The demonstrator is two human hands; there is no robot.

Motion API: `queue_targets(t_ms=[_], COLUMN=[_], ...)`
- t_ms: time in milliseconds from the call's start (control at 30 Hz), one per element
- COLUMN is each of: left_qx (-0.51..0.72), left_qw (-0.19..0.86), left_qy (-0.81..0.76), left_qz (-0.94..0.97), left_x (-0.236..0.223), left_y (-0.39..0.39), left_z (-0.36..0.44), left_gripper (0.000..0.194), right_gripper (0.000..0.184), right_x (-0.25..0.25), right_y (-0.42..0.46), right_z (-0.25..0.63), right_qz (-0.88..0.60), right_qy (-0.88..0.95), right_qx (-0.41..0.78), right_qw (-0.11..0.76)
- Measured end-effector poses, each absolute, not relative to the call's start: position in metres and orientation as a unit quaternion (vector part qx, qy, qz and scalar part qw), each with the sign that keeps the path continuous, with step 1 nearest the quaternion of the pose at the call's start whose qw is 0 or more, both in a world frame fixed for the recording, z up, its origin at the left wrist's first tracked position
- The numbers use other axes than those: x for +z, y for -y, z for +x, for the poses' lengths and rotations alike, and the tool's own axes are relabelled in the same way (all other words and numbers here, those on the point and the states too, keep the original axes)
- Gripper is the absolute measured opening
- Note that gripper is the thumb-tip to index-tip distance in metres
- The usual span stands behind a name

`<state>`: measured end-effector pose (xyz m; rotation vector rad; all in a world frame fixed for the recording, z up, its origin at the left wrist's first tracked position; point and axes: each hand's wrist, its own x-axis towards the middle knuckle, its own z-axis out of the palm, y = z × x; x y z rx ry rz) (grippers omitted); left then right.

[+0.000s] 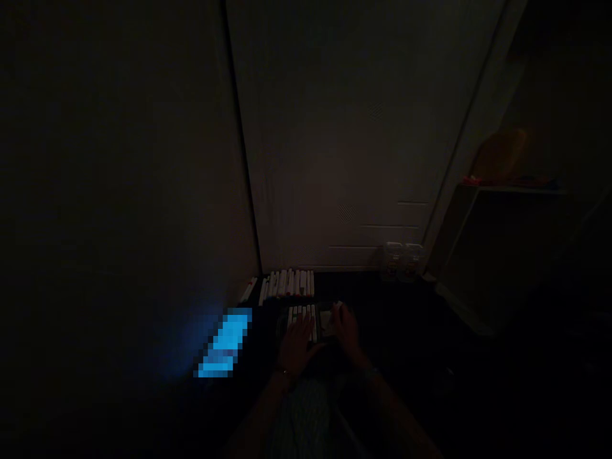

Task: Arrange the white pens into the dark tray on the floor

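The scene is very dark. My left hand (pixel 297 344) lies with its fingers stretched over a row of slim white sticks that look like markers (pixel 306 311), set side by side in a dark case (pixel 283 324). To its right, my right hand (pixel 346 330) has its fingers curled together by the case's other half, near a pale patch (pixel 326 319). Something small and whitish shows at its fingertips, too dim to name. Behind the case, more white markers (pixel 289 282) stand or lie in a close row against the wall.
A bright blue blurred screen (pixel 227 344) glows at the left. Two clear plastic containers (pixel 403 262) stand by the wall at the back. On the right is a dark cabinet (pixel 507 255) with a dim orange round thing (pixel 500 155) on top.
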<state>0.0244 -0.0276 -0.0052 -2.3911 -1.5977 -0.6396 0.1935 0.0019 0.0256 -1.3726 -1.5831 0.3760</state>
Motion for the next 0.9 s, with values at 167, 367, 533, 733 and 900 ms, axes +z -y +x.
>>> queue_targets(t_ms=[167, 367, 533, 733, 900], left_qx=[-0.208, -0.244, -0.297, -0.292, -0.294], left_qw=[0.092, 0.08, 0.062, 0.038, 0.034], left_qy=[0.539, 0.499, 0.528, 0.539, 0.551], left_qz=[-0.811, -0.828, -0.793, -0.789, -0.78], left_x=[-0.002, 0.029, 0.036, 0.017, 0.019], left_y=[0.028, 0.04, 0.03, 0.02, 0.023], left_z=[0.016, 0.033, 0.056, 0.05, 0.051], left_gripper=[0.059, 0.08, 0.088, 0.056, 0.054], right_gripper=[0.042, 0.042, 0.046, 0.044, 0.041], right_x=[0.026, 0.021, 0.007, 0.002, 0.014], right_y=[0.0, 0.003, -0.007, -0.007, 0.002], right_z=[0.189, 0.193, 0.201, 0.201, 0.193], right_qz=[-0.571, -0.588, -0.598, -0.586, -0.553], right_qy=[0.667, 0.655, 0.604, 0.609, 0.682], right_qx=[0.082, 0.037, 0.088, 0.094, 0.052], right_qw=[0.471, 0.473, 0.52, 0.526, 0.476])
